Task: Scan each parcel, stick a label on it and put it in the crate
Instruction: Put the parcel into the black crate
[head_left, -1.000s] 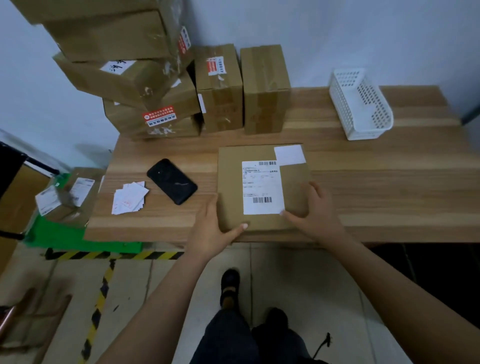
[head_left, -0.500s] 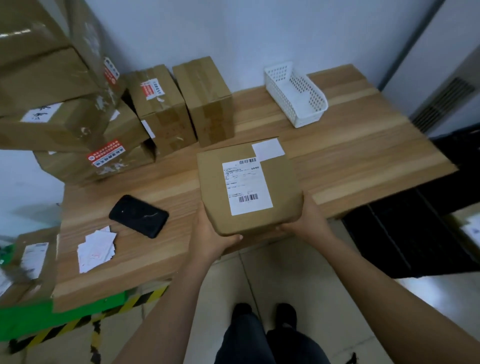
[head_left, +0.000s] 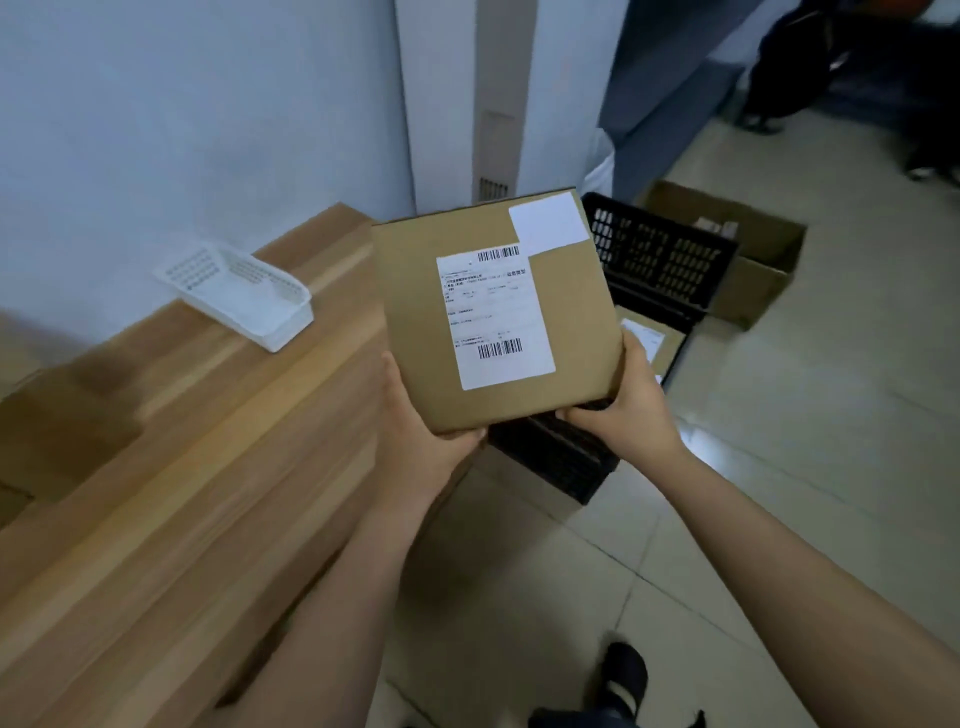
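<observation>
Parcel (head_left: 498, 410), already carrying a printed label (head_left: 496, 317) and a white sticker (head_left: 548, 223), is held in the air over the black crate (head_left: 670, 260) beside the tabletop (head_left: 182, 467), the fingers of the left hand (head_left: 421, 434) and right hand (head_left: 631, 410) clamped on its near corners, so seemingly only the drop remains.

One head-worn wide-angle camera looks forward and steeply down. The counter (head_left: 182, 493) fills the frame's left, the floor (head_left: 805, 493) its right.

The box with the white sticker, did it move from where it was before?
Yes. The box left the wooden table: the left hand and right hand hold it in the air past the table's right end, over the black crate.
</observation>
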